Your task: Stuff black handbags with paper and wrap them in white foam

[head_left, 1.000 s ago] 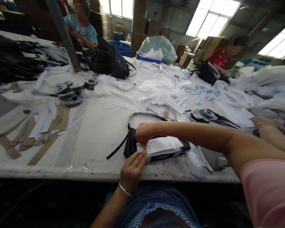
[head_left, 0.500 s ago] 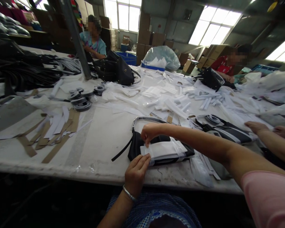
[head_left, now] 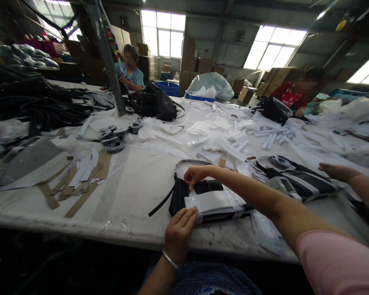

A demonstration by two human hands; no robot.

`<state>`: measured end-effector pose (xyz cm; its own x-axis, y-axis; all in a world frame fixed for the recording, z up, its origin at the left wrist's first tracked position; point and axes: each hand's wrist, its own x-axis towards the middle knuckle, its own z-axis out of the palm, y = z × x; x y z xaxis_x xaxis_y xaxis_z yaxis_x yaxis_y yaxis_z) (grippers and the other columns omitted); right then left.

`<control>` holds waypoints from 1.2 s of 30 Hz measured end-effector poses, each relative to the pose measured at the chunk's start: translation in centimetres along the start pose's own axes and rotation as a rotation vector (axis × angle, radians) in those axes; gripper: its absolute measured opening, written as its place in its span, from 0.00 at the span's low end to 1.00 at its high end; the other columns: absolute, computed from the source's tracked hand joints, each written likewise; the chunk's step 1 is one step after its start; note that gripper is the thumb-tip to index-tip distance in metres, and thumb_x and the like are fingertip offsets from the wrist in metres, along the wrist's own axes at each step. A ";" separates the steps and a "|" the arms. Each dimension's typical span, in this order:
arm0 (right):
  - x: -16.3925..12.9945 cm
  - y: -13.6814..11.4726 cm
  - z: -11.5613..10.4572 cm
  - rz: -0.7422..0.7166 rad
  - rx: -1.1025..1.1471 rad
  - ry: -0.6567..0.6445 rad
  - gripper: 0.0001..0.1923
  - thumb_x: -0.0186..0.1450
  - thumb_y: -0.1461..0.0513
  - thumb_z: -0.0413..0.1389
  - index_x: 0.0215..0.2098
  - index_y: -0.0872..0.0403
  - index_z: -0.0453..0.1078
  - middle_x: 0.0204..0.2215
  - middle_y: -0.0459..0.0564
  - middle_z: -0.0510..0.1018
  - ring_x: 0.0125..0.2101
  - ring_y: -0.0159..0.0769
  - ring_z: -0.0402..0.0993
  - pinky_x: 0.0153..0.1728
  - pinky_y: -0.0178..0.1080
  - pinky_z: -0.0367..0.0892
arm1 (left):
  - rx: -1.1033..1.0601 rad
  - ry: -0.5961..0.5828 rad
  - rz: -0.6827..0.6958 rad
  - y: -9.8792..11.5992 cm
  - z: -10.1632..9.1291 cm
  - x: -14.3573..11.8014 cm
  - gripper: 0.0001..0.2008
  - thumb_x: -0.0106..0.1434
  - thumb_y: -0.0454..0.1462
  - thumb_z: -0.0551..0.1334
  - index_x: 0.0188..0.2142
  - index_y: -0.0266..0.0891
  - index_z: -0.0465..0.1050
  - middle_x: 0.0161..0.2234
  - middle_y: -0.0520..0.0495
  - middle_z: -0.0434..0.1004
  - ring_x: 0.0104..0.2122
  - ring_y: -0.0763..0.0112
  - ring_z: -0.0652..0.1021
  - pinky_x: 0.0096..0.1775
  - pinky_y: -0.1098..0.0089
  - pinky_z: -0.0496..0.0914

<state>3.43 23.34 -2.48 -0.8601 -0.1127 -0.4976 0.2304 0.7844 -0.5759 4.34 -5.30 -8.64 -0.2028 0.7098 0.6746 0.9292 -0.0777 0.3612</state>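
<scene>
A small black bag (head_left: 184, 192) lies flat near the table's front edge, with a thin black strap trailing to its left. A white plastic-wrapped packet (head_left: 217, 202) rests on top of it. My left hand (head_left: 180, 235), with a metal bangle on the wrist, presses its fingertips on the packet's near left corner. My right hand (head_left: 194, 175) reaches across from the right and pinches the packet's far left corner. Both hands grip the same packet.
Brown and white card strips (head_left: 80, 176) and tape rolls (head_left: 112, 137) lie at left. White paper pieces (head_left: 221, 131) litter the middle. Another person's hand (head_left: 336, 171) rests at right beside a second black bag (head_left: 298, 180). Two people sit at the far side. A metal post (head_left: 109, 61) stands at back left.
The camera has tilted up, showing more of the room. My right hand has shifted slightly along the packet's left edge; my left hand stays on its near corner.
</scene>
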 end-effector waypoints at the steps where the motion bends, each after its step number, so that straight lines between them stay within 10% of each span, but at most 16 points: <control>1: 0.0 0.0 -0.1 0.014 -0.011 0.013 0.23 0.49 0.49 0.71 0.35 0.57 0.77 0.26 0.43 0.78 0.26 0.29 0.68 0.29 0.32 0.60 | 0.003 0.005 0.003 0.0 0.0 0.0 0.17 0.68 0.29 0.57 0.54 0.42 0.74 0.50 0.49 0.80 0.48 0.64 0.78 0.49 0.64 0.78; 10: -3.9 -2.0 0.7 0.142 -0.189 0.503 0.16 0.69 0.54 0.54 0.45 0.55 0.78 0.41 0.53 0.82 0.40 0.39 0.75 0.42 0.37 0.64 | 0.008 0.016 0.006 0.1 0.2 -0.2 0.17 0.69 0.29 0.55 0.54 0.41 0.73 0.50 0.50 0.80 0.46 0.67 0.78 0.49 0.67 0.78; 17: -4.7 -4.7 6.2 0.163 -0.448 0.377 0.33 0.62 0.39 0.56 0.46 0.58 0.78 0.49 0.63 0.77 0.48 0.53 0.74 0.50 0.47 0.65 | 0.011 -0.004 0.019 0.0 0.1 -0.2 0.17 0.69 0.30 0.56 0.55 0.40 0.73 0.51 0.49 0.80 0.45 0.66 0.78 0.48 0.66 0.78; 36: -2.2 -1.5 4.9 0.258 -0.012 0.390 0.26 0.68 0.44 0.52 0.29 0.54 0.78 0.23 0.47 0.76 0.25 0.33 0.68 0.28 0.34 0.58 | 0.079 0.029 0.103 -0.2 0.5 -0.3 0.21 0.66 0.28 0.60 0.57 0.40 0.71 0.52 0.51 0.79 0.47 0.65 0.76 0.49 0.67 0.74</control>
<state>7.24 19.49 -3.68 -0.8827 0.3233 -0.3411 0.4562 0.7640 -0.4563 4.34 -5.14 -9.25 -0.1130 0.6804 0.7241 0.9667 -0.0932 0.2385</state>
